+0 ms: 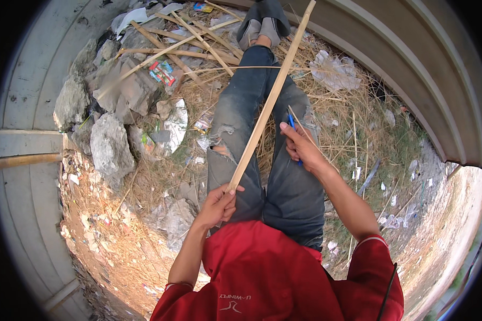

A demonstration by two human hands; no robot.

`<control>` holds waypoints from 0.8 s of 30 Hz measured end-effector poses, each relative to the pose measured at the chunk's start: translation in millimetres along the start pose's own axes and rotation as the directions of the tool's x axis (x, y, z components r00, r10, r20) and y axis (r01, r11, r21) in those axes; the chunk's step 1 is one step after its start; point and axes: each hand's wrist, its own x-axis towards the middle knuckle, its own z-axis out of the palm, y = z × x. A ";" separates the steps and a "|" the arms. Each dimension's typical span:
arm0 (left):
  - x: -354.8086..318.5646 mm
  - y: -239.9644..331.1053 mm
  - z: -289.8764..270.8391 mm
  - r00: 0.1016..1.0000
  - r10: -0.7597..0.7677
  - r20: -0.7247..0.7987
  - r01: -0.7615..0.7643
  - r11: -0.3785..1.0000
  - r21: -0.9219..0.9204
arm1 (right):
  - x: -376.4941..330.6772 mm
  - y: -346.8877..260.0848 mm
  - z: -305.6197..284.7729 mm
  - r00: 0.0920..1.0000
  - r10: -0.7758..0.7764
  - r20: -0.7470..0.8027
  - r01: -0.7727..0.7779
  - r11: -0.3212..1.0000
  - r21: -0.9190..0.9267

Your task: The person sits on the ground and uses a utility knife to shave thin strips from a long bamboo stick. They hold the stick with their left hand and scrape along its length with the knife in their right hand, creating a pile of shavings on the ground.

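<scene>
I can't make out the lower end of the long wooden strip (273,99) where the left hand (219,204) wraps it; its far tip runs up to the view's upper edge. Right of the strip, the right hand (299,143) covers the middle of a slim blue tool (291,119), whose kind I can't tell. Left of the strip, a thin stick (160,55) blurs at its outer end. Below the strip, my view cuts off the red shirt (268,267).
</scene>
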 end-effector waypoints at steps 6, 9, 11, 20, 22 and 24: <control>4.3 -3.9 9.0 0.998 0.056 -0.015 -0.053 0.988 0.144 | 24.4 31.3 33.2 0.976 -0.207 -0.069 0.197 0.972 -0.124; 3.6 -5.7 9.2 0.998 0.056 0.002 -0.056 0.986 0.156 | 26.4 42.8 39.5 0.975 -0.208 -0.075 0.201 0.975 -0.093; 2.3 -3.9 8.2 1.000 0.030 -0.001 -0.030 0.992 0.125 | 30.1 48.2 39.7 0.963 -0.266 -0.051 0.259 0.959 -0.116; 6.7 -4.5 7.9 0.999 0.043 -0.015 -0.041 0.994 0.102 | -0.9 37.9 50.2 0.975 -0.187 0.117 0.217 0.906 -0.363; 8.4 -5.9 7.4 0.998 0.055 -0.025 -0.052 0.994 0.094 | -6.7 46.8 61.6 0.955 -0.253 0.155 0.294 0.874 -0.386; 8.5 -7.7 5.6 0.997 0.063 -0.035 -0.059 0.994 0.087 | -13.1 44.4 65.4 0.968 -0.209 0.141 0.249 0.875 -0.415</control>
